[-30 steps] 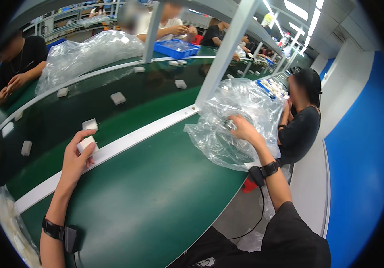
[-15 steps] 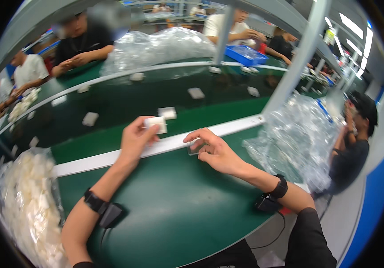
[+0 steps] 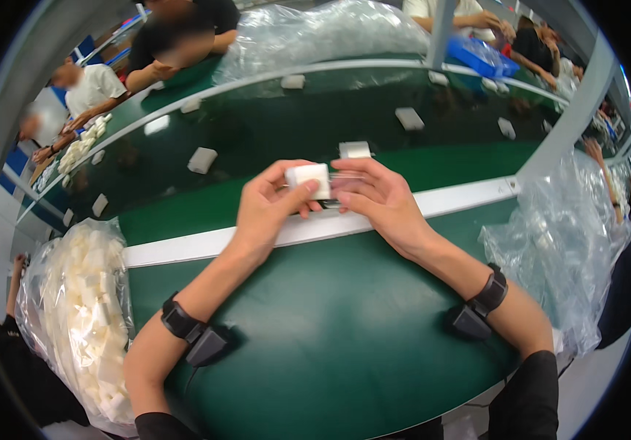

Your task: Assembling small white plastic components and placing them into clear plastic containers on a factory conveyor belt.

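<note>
1. Nearest the camera, two bare forearms were seen laid across the green work surface (image 3: 330,323), each strapped with a black wrist band (image 3: 183,326) carrying a small dark unit.
2. To the left, a clear bag of small white blocks (image 3: 81,315) was stood at the table's edge; to the right, a heap of crumpled clear plastic bags (image 3: 561,242) was piled.
3. Over the white rail (image 3: 462,202), the small white block (image 3: 308,177) was held by the left hand (image 3: 271,202), with the thumb closed against its near face and the fingers wrapped behind it.
4. The right hand (image 3: 378,202) was brought up against the block's right side, its fingers curled around what appeared to be a thin clear sleeve (image 3: 345,180); how firmly that film was pinched could not be told.
5. The block was judged light, rigid and smooth-faced, so it would be best taken by two opposite flat faces. The film was judged limp and slippery, best pinched at its open edge.
6. Farther off, more white blocks (image 3: 203,159) were spread along the dark conveyor belt (image 3: 271,125), one lying just beyond the hands.
7. Beyond the belt, other workers (image 3: 95,88), a large clear bag (image 3: 330,33) and a blue tray (image 3: 485,59) were visible.
</note>
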`<state>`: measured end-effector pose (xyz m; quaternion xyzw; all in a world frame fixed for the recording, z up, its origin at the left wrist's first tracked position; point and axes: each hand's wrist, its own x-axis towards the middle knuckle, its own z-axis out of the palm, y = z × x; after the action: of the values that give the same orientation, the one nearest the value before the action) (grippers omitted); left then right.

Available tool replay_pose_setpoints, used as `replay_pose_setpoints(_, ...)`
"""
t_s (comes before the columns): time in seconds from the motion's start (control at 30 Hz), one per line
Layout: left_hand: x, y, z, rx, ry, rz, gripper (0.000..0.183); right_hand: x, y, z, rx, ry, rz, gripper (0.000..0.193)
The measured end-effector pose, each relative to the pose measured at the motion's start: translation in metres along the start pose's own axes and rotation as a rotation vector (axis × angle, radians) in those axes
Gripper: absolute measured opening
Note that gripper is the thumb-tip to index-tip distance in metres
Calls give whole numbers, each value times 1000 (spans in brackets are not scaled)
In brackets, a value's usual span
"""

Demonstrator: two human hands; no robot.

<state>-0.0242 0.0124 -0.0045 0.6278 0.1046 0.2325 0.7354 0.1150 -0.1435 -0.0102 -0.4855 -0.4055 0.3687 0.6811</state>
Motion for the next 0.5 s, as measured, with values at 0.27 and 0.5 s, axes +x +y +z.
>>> replay_pose_setpoints(0.27,4,-4,3,20,10,-12,31,1,4,-8,24,5,-33,35)
replay_pose_setpoints(0.5,0,-4,1,94,-9,-24,29,-1,5,-7,70,8,-70,27)
